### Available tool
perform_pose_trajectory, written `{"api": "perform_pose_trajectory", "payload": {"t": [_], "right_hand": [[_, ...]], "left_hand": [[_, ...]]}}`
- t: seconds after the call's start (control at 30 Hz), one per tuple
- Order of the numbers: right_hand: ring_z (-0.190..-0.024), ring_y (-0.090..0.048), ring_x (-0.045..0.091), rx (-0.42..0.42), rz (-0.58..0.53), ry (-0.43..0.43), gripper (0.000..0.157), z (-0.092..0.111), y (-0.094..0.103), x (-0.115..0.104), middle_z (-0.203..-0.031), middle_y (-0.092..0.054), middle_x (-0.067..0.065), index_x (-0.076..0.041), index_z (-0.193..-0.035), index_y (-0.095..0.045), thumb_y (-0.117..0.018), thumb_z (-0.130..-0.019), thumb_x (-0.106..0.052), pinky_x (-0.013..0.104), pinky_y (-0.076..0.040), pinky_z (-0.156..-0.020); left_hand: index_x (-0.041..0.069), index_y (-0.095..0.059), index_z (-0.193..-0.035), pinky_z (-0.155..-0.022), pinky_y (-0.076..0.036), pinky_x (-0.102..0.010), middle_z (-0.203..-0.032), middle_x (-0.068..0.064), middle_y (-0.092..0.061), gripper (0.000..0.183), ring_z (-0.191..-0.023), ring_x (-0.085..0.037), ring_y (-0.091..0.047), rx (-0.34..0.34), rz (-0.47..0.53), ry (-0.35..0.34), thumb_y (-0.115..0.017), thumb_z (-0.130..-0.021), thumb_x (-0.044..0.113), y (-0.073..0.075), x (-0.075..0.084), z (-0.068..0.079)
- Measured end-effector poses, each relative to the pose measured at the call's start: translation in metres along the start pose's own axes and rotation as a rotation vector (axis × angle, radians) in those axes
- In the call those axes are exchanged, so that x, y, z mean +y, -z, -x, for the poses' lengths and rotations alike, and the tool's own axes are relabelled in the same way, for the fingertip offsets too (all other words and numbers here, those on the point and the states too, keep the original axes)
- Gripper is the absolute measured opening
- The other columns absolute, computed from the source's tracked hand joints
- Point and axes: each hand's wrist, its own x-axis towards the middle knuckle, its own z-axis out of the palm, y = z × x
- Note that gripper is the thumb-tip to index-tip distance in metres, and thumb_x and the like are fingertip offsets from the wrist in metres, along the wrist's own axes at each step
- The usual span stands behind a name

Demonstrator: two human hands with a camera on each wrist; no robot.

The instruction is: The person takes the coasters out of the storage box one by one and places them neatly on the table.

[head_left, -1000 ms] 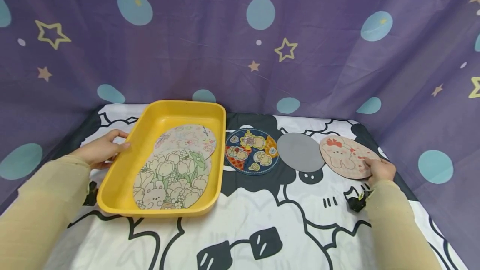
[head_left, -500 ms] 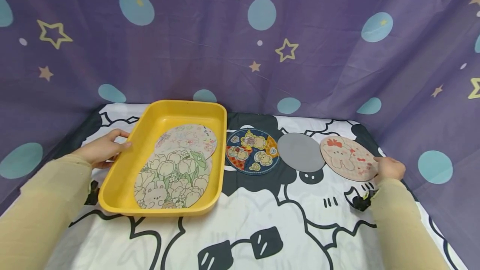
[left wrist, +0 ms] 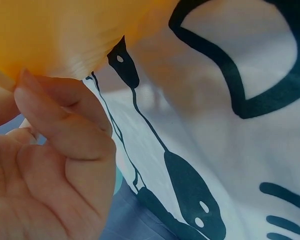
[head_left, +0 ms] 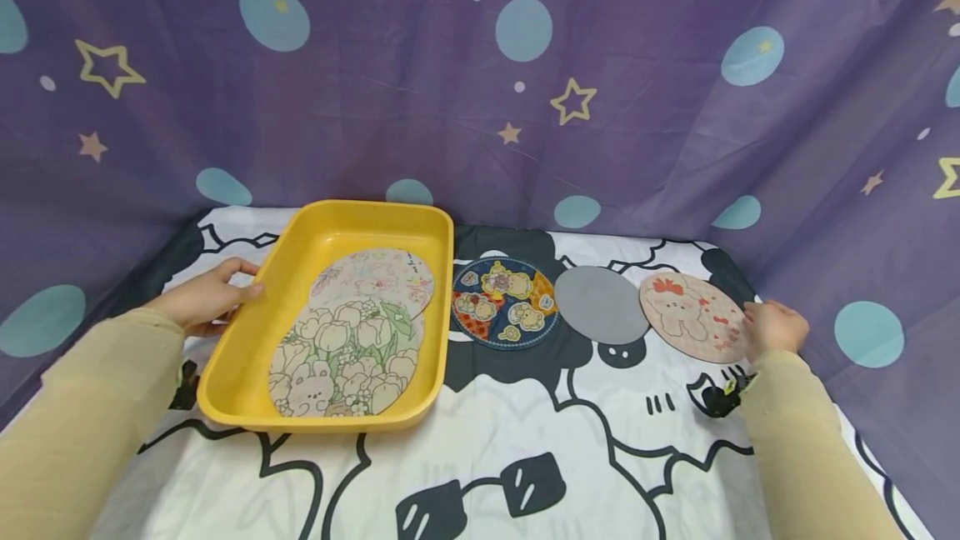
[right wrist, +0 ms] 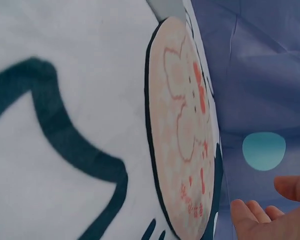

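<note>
My left hand (head_left: pixel 206 297) grips the left rim of a yellow plastic tray (head_left: pixel 318 425); in the left wrist view its thumb and fingers pinch the tray wall (left wrist: pixel 55 35). Beyond the tray's right side, a pink round mouse pad (head_left: pixel 686 317) with a bunny and red bows lies flat, its thin dark edge showing in the right wrist view. My right hand (head_left: pixel 776 329) is at that pad's right edge, holding nothing. In the right wrist view, the right hand (right wrist: pixel 272 217) has its thumb apart from loosely bent fingers, beside the pad.
Two round pads lie inside the tray: a tulip-print pad (head_left: pixel 345 357) overlapping a pale pad (head_left: pixel 393 273). A dark-blue bear pad (head_left: pixel 504 304) and a plain grey pad (head_left: pixel 600 304) continue the row rightward. A purple curtain (head_left: pixel 480 165) hangs behind the sheep-print cloth (head_left: pixel 480 448).
My right hand has let go of the pink mouse pad and drawn a little rightward off it, uncovering its right side. The left hand and tray are nearly unmoved.
</note>
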Motion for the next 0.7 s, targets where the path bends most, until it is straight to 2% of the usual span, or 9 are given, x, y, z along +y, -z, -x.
{"api": "perform_pose_trajectory", "payload": {"t": [0.1,0.23,0.33,0.43,0.5,0.63,0.7], "right_hand": [[-0.132,-0.048,0.015,-0.031,-0.032,-0.022,0.060,0.001,-0.002,-0.003,-0.115,-0.050,0.000,-0.007,-0.151,-0.032,-0.049,-0.094,0.003,0.025,-0.038,-0.108],[-0.128,-0.049,0.014,-0.091,-0.105,-0.048,0.061,0.004,-0.004,-0.004,-0.142,-0.046,0.004,-0.008,-0.154,-0.028,-0.045,-0.097,0.001,0.025,-0.036,-0.109],[-0.108,-0.062,0.009,-0.129,-0.143,-0.046,0.061,0.007,-0.005,-0.004,-0.153,-0.037,0.004,-0.006,-0.155,-0.025,-0.045,-0.098,0.000,0.027,-0.035,-0.110],[-0.077,-0.065,0.003,-0.145,-0.144,-0.039,0.060,0.010,-0.006,-0.004,-0.148,-0.041,0.002,-0.007,-0.154,-0.029,-0.049,-0.097,-0.001,0.027,-0.037,-0.107],[-0.068,-0.064,0.002,-0.148,-0.140,-0.041,0.055,0.012,-0.008,-0.004,-0.144,-0.044,-0.001,-0.009,-0.148,-0.037,-0.052,-0.096,-0.001,0.026,-0.038,-0.106],[-0.069,-0.065,0.002,-0.159,-0.133,-0.043,0.042,0.016,-0.010,-0.004,-0.142,-0.045,-0.001,-0.012,-0.135,-0.045,-0.055,-0.096,-0.003,0.026,-0.040,-0.105],[-0.072,-0.065,0.002,-0.173,-0.135,-0.050,0.045,0.018,-0.011,-0.005,-0.145,-0.044,-0.001,-0.013,-0.139,-0.044,-0.055,-0.096,-0.004,0.025,-0.040,-0.105]], "left_hand": [[0.000,-0.014,-0.148,-0.073,-0.050,-0.033,-0.113,-0.018,-0.059,0.061,-0.088,-0.022,-0.059,0.002,0.000,0.001,-0.042,-0.107,0.035,0.000,0.000,0.000],[0.000,-0.014,-0.148,-0.073,-0.050,-0.033,-0.113,-0.018,-0.059,0.061,-0.088,-0.022,-0.059,0.001,-0.003,0.003,-0.042,-0.107,0.035,0.000,0.001,0.001],[0.000,-0.014,-0.148,-0.072,-0.049,-0.033,-0.112,-0.018,-0.059,0.061,-0.088,-0.022,-0.058,0.001,0.000,0.005,-0.042,-0.106,0.035,-0.001,0.001,0.001],[0.000,-0.014,-0.148,-0.072,-0.049,-0.033,-0.112,-0.017,-0.059,0.061,-0.088,-0.022,-0.058,0.001,0.002,0.006,-0.042,-0.106,0.035,-0.001,0.002,0.002],[0.000,-0.015,-0.148,-0.072,-0.049,-0.033,-0.111,-0.017,-0.059,0.061,-0.087,-0.022,-0.058,0.003,0.002,0.005,-0.042,-0.106,0.034,-0.001,0.002,0.002],[0.000,-0.015,-0.148,-0.072,-0.049,-0.032,-0.112,-0.018,-0.058,0.061,-0.088,-0.022,-0.059,0.004,0.001,0.007,-0.042,-0.107,0.034,-0.001,0.003,0.002],[0.000,-0.014,-0.148,-0.072,-0.049,-0.032,-0.113,-0.018,-0.058,0.061,-0.088,-0.022,-0.058,0.005,0.000,0.012,-0.043,-0.106,0.035,-0.001,0.003,0.003]]}}
